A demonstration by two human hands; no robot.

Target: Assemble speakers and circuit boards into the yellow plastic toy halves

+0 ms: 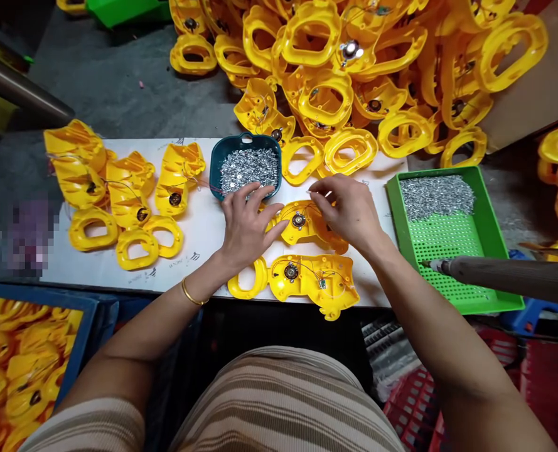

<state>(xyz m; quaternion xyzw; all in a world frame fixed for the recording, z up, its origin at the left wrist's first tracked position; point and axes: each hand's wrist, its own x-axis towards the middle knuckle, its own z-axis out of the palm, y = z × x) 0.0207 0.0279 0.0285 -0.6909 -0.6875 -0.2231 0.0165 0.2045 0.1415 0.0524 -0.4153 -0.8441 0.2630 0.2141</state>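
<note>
My left hand [246, 227], fingers spread, hovers at the near rim of a dark teal bowl [216, 164] of small silver screws and beside a yellow plastic shell [290, 233]. This shell carries a round black speaker [299, 220] and thin wires. Over the shell's far edge, my right hand [349, 206] has thumb and forefinger pinched; whatever lies between them is too small to make out. Closer to my body rests a second yellow shell [302, 285] with speaker, wires and small circuit board. A yellow oval ring [234, 287] lies left of it.
A green perforated tray [448, 245] with silver screws stands right, under a grey screwdriver-like tool [495, 275]. Yellow shells and rings [326, 94] are heaped at the back. More shells [132, 188] lie left on the white board [203, 251]. A blue crate [88, 314] holds yellow parts.
</note>
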